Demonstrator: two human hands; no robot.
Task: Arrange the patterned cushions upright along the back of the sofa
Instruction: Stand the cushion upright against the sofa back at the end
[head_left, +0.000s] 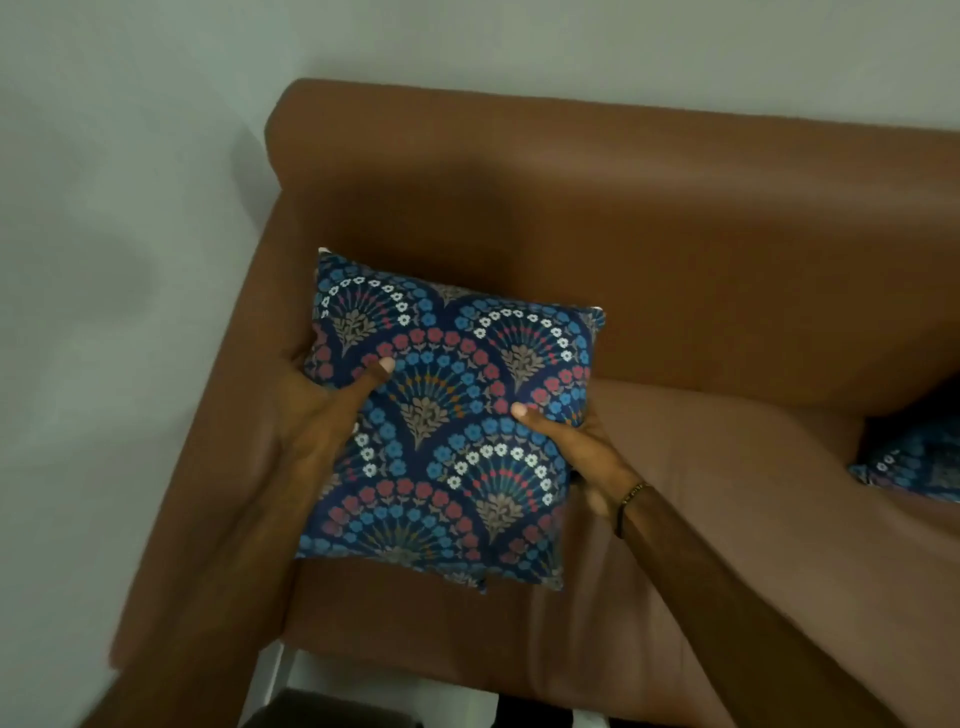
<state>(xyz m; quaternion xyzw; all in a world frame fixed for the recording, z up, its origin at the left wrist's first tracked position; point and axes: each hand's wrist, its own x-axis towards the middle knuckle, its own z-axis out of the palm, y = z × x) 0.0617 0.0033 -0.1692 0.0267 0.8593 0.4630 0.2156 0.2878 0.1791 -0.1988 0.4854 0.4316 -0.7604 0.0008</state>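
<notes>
A dark blue cushion (447, 426) with red, blue and white fan-shaped flower patterns is held above the left end of a brown leather sofa (675, 218). My left hand (322, 410) grips its left edge, thumb on the front face. My right hand (576, 447) grips its right edge, thumb also on the front. The cushion is tilted, its top leaning toward the sofa's backrest. A second cushion (914, 462) of the same pattern lies on the seat at the far right, partly cut off by the frame edge.
The sofa's left armrest (208, 493) runs along a pale wall (104, 260). A dark object (322, 712) sits on the floor by the sofa's front left corner. Bare seat (727, 493) lies between the two cushions.
</notes>
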